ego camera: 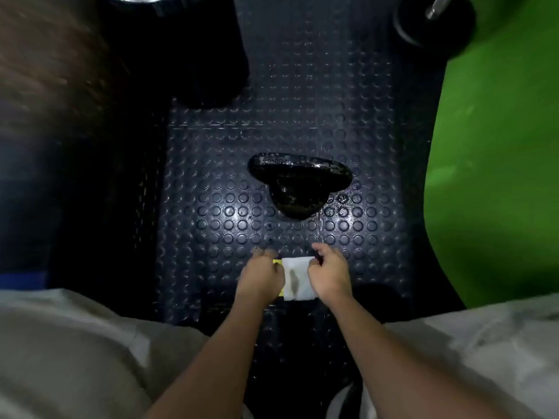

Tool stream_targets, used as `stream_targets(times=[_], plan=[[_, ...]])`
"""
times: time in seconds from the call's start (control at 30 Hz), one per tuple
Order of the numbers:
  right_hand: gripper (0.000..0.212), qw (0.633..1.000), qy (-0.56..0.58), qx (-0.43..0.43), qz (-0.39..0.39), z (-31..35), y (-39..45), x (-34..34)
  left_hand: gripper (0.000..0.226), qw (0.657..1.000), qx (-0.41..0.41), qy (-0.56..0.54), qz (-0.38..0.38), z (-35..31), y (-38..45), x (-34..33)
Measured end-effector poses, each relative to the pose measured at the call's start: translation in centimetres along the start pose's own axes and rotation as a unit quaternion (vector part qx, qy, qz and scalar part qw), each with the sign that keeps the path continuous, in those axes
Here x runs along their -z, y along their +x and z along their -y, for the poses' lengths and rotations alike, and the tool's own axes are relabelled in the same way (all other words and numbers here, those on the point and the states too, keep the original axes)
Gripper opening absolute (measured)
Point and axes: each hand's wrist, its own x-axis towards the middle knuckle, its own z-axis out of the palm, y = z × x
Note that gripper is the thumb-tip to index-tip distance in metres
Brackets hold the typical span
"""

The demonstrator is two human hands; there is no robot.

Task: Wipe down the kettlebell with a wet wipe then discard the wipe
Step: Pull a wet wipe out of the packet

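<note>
Two hands hold a white wet wipe [298,278] between them, low over the studded rubber floor [211,213] at the near middle of the scene. Left hand [262,276] pinches the wipe's left edge, and a sliver of yellow packet [276,262] shows just beside its fingers; whether that hand also holds the packet cannot be told. Right hand [329,275] pinches the wipe's right edge with curled fingers. Each grip is narrow and closed on the wipe, which hangs spread flat between them. Kettlebell [298,182], black and glossy, stands on the floor farther away, apart from both hands, handle across the top. Judged from this layout, the step in hand is drawing out or unfolding the wipe; wiping has not begun. Next move calls for one hand to bunch the wipe into the palm, reach forward to the kettlebell, and press the wipe onto the handle. A green surface [496,161] borders the right side.
</note>
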Motion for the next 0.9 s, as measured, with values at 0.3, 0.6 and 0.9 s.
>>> stream_targets(times=[0.3,0.6,0.9], plan=[[0.029,0.995,0.05,-0.013,-0.083,-4.0,0.8,-2.9,0.046,0.996,-0.034,0.051,-0.068,1.4,1.0,-3.0],[0.011,0.998,0.015,0.047,-0.035,-4.5,0.2,-1.9,0.015,0.991,-0.077,0.004,-0.107,1.8,1.3,-3.5],[0.015,0.992,0.102,0.044,-0.066,-2.5,-0.6,-0.8,0.008,0.977,-0.093,-0.161,-0.105,-1.0,-0.5,-1.5]])
